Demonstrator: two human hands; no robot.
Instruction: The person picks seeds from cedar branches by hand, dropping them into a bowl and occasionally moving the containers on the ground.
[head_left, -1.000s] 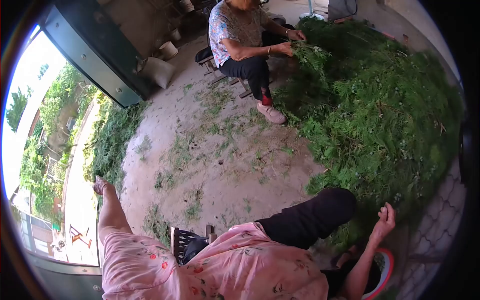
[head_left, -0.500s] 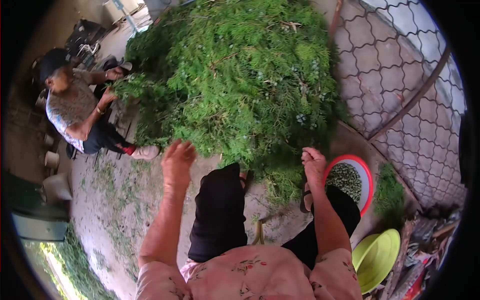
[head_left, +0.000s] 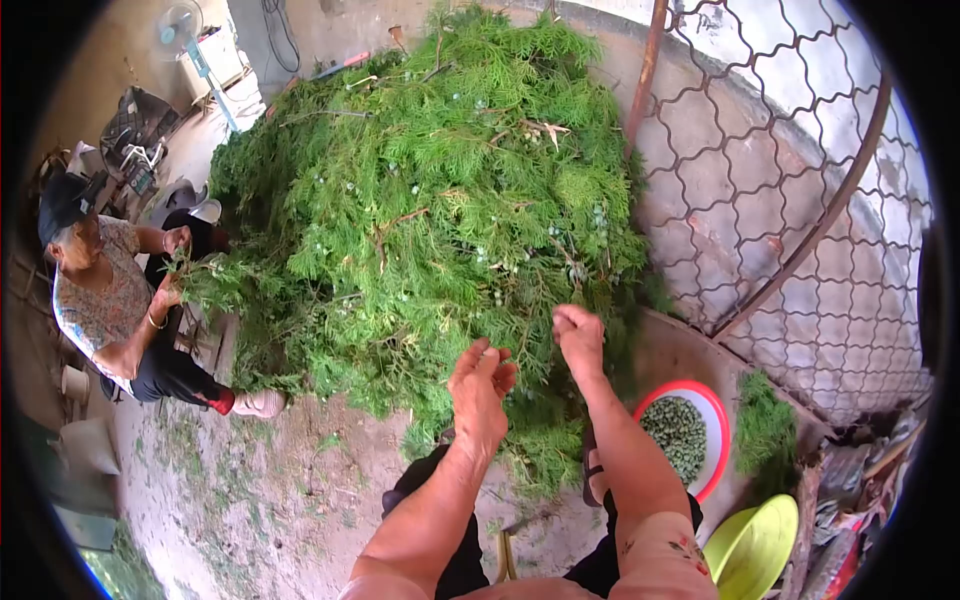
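Observation:
A big heap of green conifer branches [head_left: 400, 210] with small pale blue-green cones rises in front of me. My left hand [head_left: 482, 392] is over the near edge of the heap, its fingers apart and slightly curled, with nothing visible in them. To its right, my right hand [head_left: 580, 342] hovers close to the branches with its fingers pinched together; whatever is between them cannot be made out. Beside my right forearm stands a white basin with a red rim [head_left: 726, 430], partly filled with small green cones [head_left: 675, 438].
Across the heap on the left, a seated person [head_left: 110, 300] holds a conifer sprig [head_left: 215, 280]. A yellow-green basin [head_left: 755, 550] sits at the lower right near firewood. A wire mesh panel [head_left: 780, 200] borders the right side. A fan [head_left: 182, 30] stands at the back left.
Both hands have moved forward to the heap, and the left has swung right toward the other hand. My view has shifted, showing more of the back wall.

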